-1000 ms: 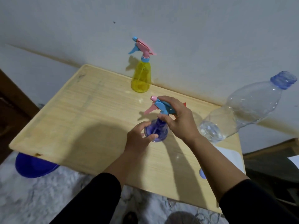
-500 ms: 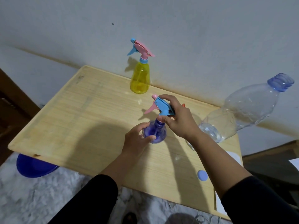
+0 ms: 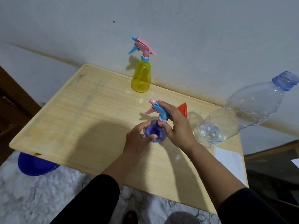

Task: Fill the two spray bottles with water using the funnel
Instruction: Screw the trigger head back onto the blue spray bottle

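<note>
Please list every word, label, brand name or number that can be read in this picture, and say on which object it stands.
There is no readable text.
Purple spray bottle, held by the left hand and right hand: no label.
Yellow spray bottle: no label.
Large clear water bottle: no label.
White paper on the wooden table: blank.

Both arms wear black long sleeves, pushed up so the forearms are bare. Left sleeve (image 3: pixel 95 198) ends below the elbow; right sleeve (image 3: pixel 247 207) likewise. Left hand (image 3: pixel 139 139) and right hand (image 3: pixel 179 131) are bare: no gloves, rings or watch visible.
</note>
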`<state>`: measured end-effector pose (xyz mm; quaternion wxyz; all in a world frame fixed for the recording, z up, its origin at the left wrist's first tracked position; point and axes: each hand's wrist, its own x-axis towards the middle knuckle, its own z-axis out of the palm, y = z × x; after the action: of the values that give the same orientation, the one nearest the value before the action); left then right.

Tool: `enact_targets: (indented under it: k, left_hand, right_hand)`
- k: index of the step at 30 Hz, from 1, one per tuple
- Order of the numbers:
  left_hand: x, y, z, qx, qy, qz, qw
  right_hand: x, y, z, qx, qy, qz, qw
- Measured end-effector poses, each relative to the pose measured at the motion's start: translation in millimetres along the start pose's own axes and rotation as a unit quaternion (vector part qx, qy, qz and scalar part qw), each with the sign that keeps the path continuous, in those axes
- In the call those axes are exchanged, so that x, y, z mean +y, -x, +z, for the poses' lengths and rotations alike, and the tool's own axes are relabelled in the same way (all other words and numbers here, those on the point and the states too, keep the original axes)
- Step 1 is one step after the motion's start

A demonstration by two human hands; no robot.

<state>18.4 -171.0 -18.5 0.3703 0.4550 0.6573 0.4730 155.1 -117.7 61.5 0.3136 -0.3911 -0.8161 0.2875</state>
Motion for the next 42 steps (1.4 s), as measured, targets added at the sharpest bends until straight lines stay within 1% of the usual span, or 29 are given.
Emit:
enact_targets:
  k: [7, 11, 16, 22, 25, 28, 34, 39, 42]
  left_hand:
    - [-4.0, -2.0, 1.3, 0.001, -0.005, -0.002, 1.000]
    - [-4.2, -2.1, 2.0, 0.001, 0.006, -0.005, 1.000]
    - [-4.9, -2.1, 1.9, -0.002, -0.011, 0.003, 1.000]
    - [-4.3, -2.6, 1.3, -0.006, 0.003, -0.002, 1.000]
    - [-4.1, -0.9, 1.9, -0.009, 0.008, -0.005, 1.000]
    - [-3.1, -0.2, 1.9, -0.009, -0.002, -0.001, 1.000]
    - [-3.6, -1.2, 1.8, -0.007, -0.020, 0.014, 1.000]
    - [-1.9, 0.9, 0.8, -0.014, -0.030, 0.024, 0.999]
    - [-1.1, 1.2, 0.4, -0.013, -0.018, 0.022, 0.999]
  right_hand:
    - [0.5, -3.4, -2.3, -0.027, -0.010, 0.006, 1.000]
    - [0.7, -4.1, 2.0, -0.009, -0.007, 0.010, 1.000]
    - [1.2, -2.5, 4.7, 0.010, -0.003, 0.012, 1.000]
    - [4.7, -3.1, -4.7, -0.041, 0.004, -0.003, 0.999]
    - [3.3, 0.9, 3.5, -0.016, -0.003, -0.002, 1.000]
    - [5.1, 1.8, 6.1, 0.006, 0.013, -0.008, 1.000]
    - [8.5, 0.4, 2.4, -0.019, 0.012, -0.003, 1.000]
    - [7.5, 0.9, 6.2, 0.016, 0.022, -0.010, 1.000]
    - [9.3, -1.1, 0.9, -0.011, 0.026, -0.011, 1.000]
